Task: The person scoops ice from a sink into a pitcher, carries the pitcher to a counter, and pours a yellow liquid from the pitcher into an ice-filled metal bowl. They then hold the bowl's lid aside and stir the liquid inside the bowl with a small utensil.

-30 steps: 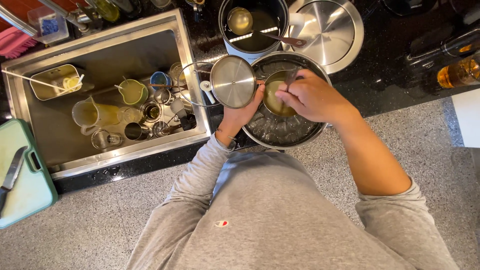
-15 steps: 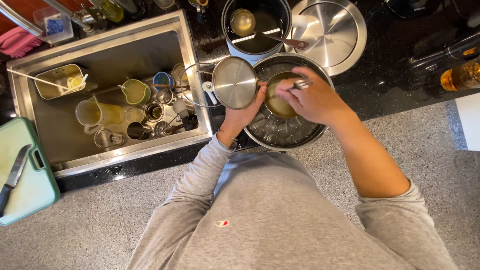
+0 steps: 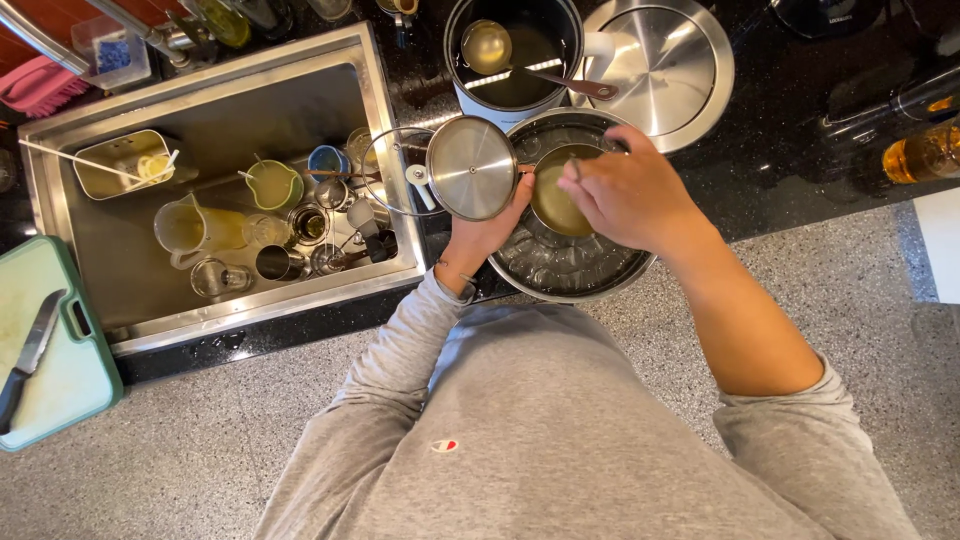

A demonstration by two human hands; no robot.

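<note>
**Hands meet over a small pot set in an ice-filled bowl**

A black stone counter (image 3: 790,180) runs along the top of the view, above a speckled grey floor (image 3: 200,450). To the left of the hands, a steel sink (image 3: 215,100) set into the counter holds a clear jug (image 3: 190,228), a green cup (image 3: 274,184), glasses and small metal cups. Further left, a pale green cutting board (image 3: 70,370) carries a knife (image 3: 30,360).

The person, in a grey sweatshirt, works at a large steel bowl (image 3: 570,268) lined with ice. The left hand (image 3: 490,225) is closed around the side of a small pot of yellowish liquid (image 3: 556,195) that sits in the ice; a round steel lid (image 3: 472,168) lies just left of that hand, touching its thumb side. The right hand (image 3: 632,195) hovers over the small pot with its fingers drawn together on something thin, too small to name.

Just beyond the hands stands a dark pot (image 3: 520,50) with a ladle (image 3: 490,45) resting in liquid, and to its right a large steel lid (image 3: 665,65). A glass lid (image 3: 400,172) leans at the sink's edge. Far right of the hands, an amber bottle (image 3: 920,152) lies on the counter.
</note>
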